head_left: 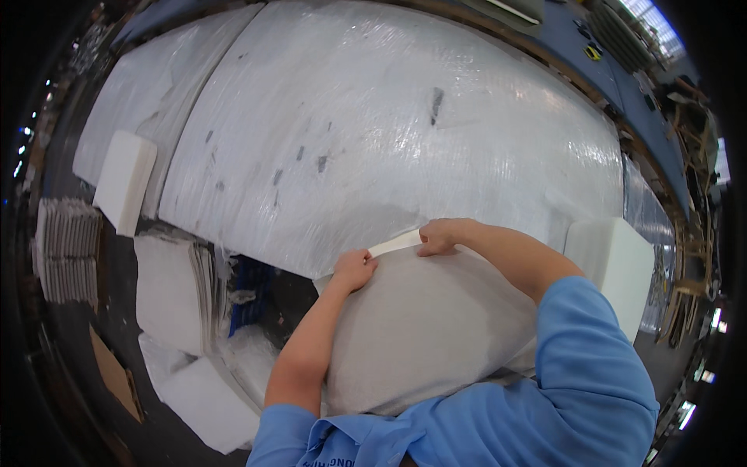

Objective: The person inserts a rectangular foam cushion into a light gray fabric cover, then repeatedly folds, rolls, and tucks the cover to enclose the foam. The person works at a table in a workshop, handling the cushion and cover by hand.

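White foam wrap covers the rounded bundle lying just in front of the person, near the middle of the scene, against the big stretch-wrapped load beyond it. A pale strip of tape runs along its far top edge between both hands. The left hand is curled closed, pinning the strip's left end against the wrap. The right hand is also closed, fingertips pinching or pressing the right end; which one I cannot tell. Judged from this, the strip should be kept taut and flat, then smoothed from one end so no wrinkle lifts. White foam blocks sit far left and at the right.
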### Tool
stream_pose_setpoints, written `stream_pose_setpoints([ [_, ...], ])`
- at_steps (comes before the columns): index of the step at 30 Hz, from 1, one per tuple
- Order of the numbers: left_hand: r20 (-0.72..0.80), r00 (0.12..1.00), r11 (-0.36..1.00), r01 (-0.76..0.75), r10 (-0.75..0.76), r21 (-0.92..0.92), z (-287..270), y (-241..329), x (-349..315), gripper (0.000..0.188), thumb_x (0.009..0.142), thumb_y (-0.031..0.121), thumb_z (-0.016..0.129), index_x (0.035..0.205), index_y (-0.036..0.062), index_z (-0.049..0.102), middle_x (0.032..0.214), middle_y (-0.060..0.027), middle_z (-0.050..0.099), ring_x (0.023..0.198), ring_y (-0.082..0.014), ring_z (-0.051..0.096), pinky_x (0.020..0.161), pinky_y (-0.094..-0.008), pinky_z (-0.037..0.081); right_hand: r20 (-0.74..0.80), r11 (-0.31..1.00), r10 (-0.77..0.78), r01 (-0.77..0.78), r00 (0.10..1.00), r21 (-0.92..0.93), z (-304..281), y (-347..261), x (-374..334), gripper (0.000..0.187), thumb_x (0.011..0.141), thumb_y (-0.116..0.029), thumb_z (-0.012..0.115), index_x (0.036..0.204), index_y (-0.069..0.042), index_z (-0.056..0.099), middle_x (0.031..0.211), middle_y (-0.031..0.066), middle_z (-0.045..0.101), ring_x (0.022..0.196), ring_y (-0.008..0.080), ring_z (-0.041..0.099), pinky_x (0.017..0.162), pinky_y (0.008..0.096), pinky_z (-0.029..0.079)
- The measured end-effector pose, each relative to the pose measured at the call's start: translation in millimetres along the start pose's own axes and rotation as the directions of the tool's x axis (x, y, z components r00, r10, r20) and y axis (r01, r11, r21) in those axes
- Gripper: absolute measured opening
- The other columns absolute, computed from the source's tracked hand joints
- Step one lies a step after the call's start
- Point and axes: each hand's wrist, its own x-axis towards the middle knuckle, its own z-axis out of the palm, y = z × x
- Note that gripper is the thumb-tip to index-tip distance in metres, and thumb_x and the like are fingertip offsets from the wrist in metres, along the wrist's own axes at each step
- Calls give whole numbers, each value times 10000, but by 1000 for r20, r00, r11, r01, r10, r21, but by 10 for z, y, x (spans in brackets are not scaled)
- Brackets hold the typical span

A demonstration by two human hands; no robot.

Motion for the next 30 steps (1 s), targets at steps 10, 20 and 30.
stream_pose_setpoints([
  [10,24,997,985,70,-67,-157,-46,291,-77,339,1047,340,534,1125,31,650,1145,-237,708,1125,-425,653,948,-515,501,-77,998,55,-52,995,38,47,172,-197,417,1063,-399,506,1192,-54,702,1256,186,696,1229,373,625,1040,484,488],
  [20,-201,967,986,165,-156,25,297,556,195,456,1093,413,413,1039,49,682,1003,-247,726,983,-455,689,870,-564,520,-380,986,138,-88,915,144,308,108,67,376,1078,-341,453,1074,-56,697,1078,219,721,1076,418,668,933,516,509],
  [30,-234,964,983,157,-131,97,367,302,598,465,1102,410,382,1015,69,686,936,-248,733,909,-474,701,830,-586,528,-405,991,41,13,913,131,214,222,492,394,1072,-351,446,1008,-44,686,966,232,730,969,441,686,896,541,509],
])
